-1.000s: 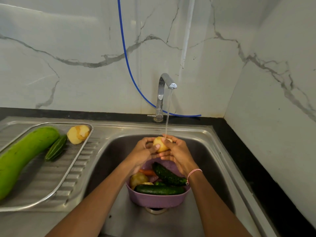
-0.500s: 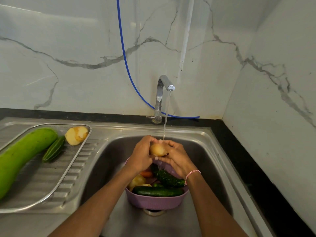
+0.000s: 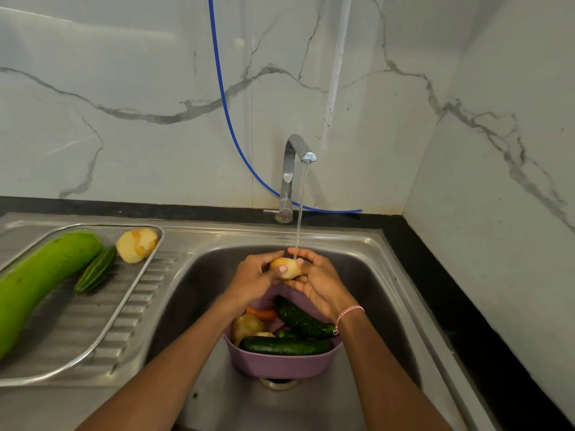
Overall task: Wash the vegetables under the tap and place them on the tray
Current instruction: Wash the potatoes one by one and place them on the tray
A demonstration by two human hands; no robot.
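You have the potato (image 3: 289,269) clamped between both hands under the running tap (image 3: 291,178), above the far half of the sink basin (image 3: 199,290). Your left hand (image 3: 253,276) curls over it from the left with the thumb lying across its front, and your right hand (image 3: 317,284) cups it from the right and below. The water stream (image 3: 300,213) lands just where your fingertips meet at its top. Directly under your hands sits the purple basket (image 3: 280,365), over the drain, holding two cucumbers (image 3: 303,318), a carrot (image 3: 263,314) and another potato (image 3: 245,326). It leaves bare basin floor on both sides and towards you. The basin's left rim lies between your hands and the tray (image 3: 77,321) on the ribbed drainer. The tray's far end is taken by the long green gourd (image 3: 40,275), a small ridged gourd (image 3: 95,270) beside it and a peeled potato (image 3: 137,245) in the far right corner, while its near right part is bare. To your right the steel lip meets a black counter edge (image 3: 435,290), then the marble wall (image 3: 497,213) stands close. A blue hose (image 3: 224,98) hangs behind the tap. Compared with half a second ago, your hands have stayed under the stream, the potato has rolled a little in them with your left thumb now over its face, and the tray's three vegetables lie as they did.
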